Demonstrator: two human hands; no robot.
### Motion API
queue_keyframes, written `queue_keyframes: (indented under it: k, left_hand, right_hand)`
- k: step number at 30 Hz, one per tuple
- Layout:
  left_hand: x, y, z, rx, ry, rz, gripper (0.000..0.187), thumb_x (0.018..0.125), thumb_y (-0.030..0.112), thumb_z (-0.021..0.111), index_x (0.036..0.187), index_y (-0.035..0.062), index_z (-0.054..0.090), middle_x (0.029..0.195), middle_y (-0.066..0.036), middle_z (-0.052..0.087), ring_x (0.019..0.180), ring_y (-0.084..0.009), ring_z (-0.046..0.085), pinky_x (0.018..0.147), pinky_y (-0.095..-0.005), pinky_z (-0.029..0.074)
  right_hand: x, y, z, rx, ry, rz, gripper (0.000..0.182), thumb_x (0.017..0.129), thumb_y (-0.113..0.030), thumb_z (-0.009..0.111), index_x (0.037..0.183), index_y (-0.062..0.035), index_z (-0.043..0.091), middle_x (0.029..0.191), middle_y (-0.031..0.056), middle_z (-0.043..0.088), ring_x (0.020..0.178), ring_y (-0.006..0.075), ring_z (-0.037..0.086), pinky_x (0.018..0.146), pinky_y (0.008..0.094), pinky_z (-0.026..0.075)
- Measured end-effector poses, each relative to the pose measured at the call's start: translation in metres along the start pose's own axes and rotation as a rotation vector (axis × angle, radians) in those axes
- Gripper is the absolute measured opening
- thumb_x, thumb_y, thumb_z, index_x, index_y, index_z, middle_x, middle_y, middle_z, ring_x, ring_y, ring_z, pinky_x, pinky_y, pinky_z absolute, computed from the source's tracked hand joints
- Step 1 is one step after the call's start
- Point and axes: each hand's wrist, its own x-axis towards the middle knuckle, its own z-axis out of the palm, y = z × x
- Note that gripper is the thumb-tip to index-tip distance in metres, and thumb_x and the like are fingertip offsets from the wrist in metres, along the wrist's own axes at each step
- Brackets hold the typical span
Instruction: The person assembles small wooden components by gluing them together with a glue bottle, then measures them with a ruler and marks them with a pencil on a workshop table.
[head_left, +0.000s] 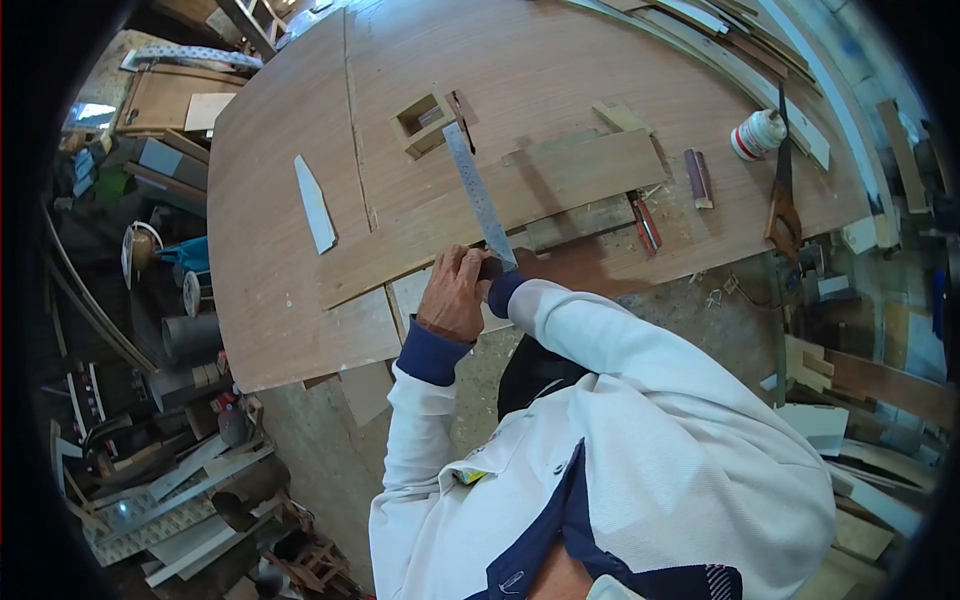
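White sleeves lead up to the left hand (452, 297), its grip closed over the lower end of the steel ruler (478, 192) at frame centre on the wooden surface (280, 230), hiding the right hand's grip, so any shove could skew the ruler.

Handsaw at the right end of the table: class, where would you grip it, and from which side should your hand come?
Probably the brown handle of the handsaw, which lies at its near end, toward the table edge. Come from that near edge: the dark narrow blade points away across the table, so the hand stays off it.
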Motion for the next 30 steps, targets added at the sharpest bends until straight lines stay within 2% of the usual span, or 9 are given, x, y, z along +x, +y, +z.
queue_keyframes:
  k: [4, 9, 13, 15, 16, 17, 19, 24, 30]
  left_hand:
    - [0.015, -0.005, 0.018, -0.027, -0.023, 0.022, 0.042, 0.069, -0.004, 0.059, 0.11, -0.0018, 0.049, 0.105, -0.022, 0.051, 0.101, -0.0405, 0.049, 0.089, -0.0434, 0.042]
    - [0.041, -0.024, 0.055, -0.003, -0.004, 0.098, 0.036, 0.068, -0.001, 0.06, 0.103, -0.0006, 0.05, 0.103, -0.021, 0.051, 0.099, -0.0401, 0.05, 0.088, -0.0443, 0.042]
    - [0.064, -0.025, 0.074, -0.002, -0.08, 0.087, 0.032, 0.071, 0.001, 0.06, 0.102, 0.0, 0.05, 0.104, -0.021, 0.051, 0.098, -0.0398, 0.05, 0.088, -0.0444, 0.042]
    - [0.074, -0.022, 0.081, 0.036, -0.209, 0.025, 0.038, 0.072, 0.004, 0.061, 0.107, -0.0024, 0.05, 0.107, -0.021, 0.049, 0.104, -0.0379, 0.047, 0.091, -0.0429, 0.042]
    - [0.079, -0.022, 0.087, 0.03, -0.211, 0.03, 0.038, 0.072, 0.004, 0.061, 0.107, -0.0024, 0.05, 0.107, -0.021, 0.049, 0.104, -0.0379, 0.047, 0.091, -0.0429, 0.042]
    - [0.082, -0.022, 0.093, 0.02, -0.175, 0.041, 0.034, 0.074, 0.004, 0.06, 0.106, -0.0012, 0.05, 0.105, -0.021, 0.05, 0.102, -0.0382, 0.048, 0.09, -0.0435, 0.042]
    - [0.087, -0.022, 0.102, 0.008, -0.137, 0.052, 0.03, 0.076, 0.004, 0.059, 0.105, -0.0001, 0.051, 0.103, -0.021, 0.051, 0.101, -0.0386, 0.05, 0.088, -0.0442, 0.042]
    - [0.097, -0.017, 0.124, 0.071, -0.082, 0.074, 0.029, 0.077, 0.008, 0.06, 0.104, 0.0006, 0.051, 0.105, -0.021, 0.05, 0.103, -0.0378, 0.05, 0.088, -0.0442, 0.043]
    - [0.102, -0.02, 0.168, 0.292, -0.07, 0.059, 0.031, 0.08, 0.018, 0.057, 0.108, 0.0052, 0.053, 0.111, -0.015, 0.051, 0.111, -0.0332, 0.048, 0.08, -0.0467, 0.048]
  right_hand:
    - [-0.034, -0.044, -0.031, 0.216, 0.263, 0.027, 0.027, 0.077, -0.024, 0.059, 0.098, -0.0078, 0.06, 0.094, 0.0148, 0.061, 0.095, 0.0333, 0.055, 0.086, 0.0412, 0.044]
    - [-0.04, -0.038, -0.054, -0.585, -0.058, 0.014, 0.037, 0.082, -0.029, 0.054, 0.111, -0.0069, 0.058, 0.097, 0.017, 0.063, 0.098, 0.0354, 0.059, 0.09, 0.0416, 0.045]
    - [-0.051, -0.042, -0.082, -0.469, -0.284, -0.023, 0.035, 0.082, -0.03, 0.055, 0.108, -0.0064, 0.058, 0.096, 0.0162, 0.064, 0.092, 0.0344, 0.061, 0.086, 0.0412, 0.048]
    - [-0.052, -0.002, -0.061, -0.457, -0.038, -0.496, 0.025, 0.073, -0.023, 0.062, 0.093, -0.0087, 0.064, 0.094, 0.0112, 0.066, 0.086, 0.0297, 0.064, 0.07, 0.042, 0.052]
    - [-0.061, -0.009, -0.075, -0.548, -0.094, -0.363, 0.031, 0.072, -0.021, 0.06, 0.1, -0.009, 0.063, 0.089, 0.0125, 0.067, 0.079, 0.0306, 0.065, 0.066, 0.0412, 0.053]
    - [-0.071, -0.044, -0.108, -0.786, -0.478, -0.116, 0.039, 0.07, -0.022, 0.062, 0.107, -0.0095, 0.06, 0.083, 0.0128, 0.067, 0.076, 0.0311, 0.066, 0.064, 0.0426, 0.053]
    - [-0.108, -0.064, -0.157, -0.808, -0.469, -0.114, 0.038, 0.072, -0.023, 0.06, 0.108, -0.0117, 0.058, 0.075, 0.0125, 0.066, 0.067, 0.0314, 0.066, 0.062, 0.0451, 0.052]
    - [-0.2, -0.006, -0.209, -0.369, 0.157, -0.188, 0.022, 0.067, -0.015, 0.06, 0.088, -0.0107, 0.064, 0.071, 0.0129, 0.061, 0.065, 0.0306, 0.062, 0.059, 0.0401, 0.05]
    - [-0.224, 0.002, -0.246, -0.122, 0.56, 0.051, 0.028, 0.072, -0.003, 0.057, 0.099, -0.0049, 0.064, 0.077, 0.0103, 0.065, 0.068, 0.0231, 0.064, 0.063, 0.0311, 0.051]
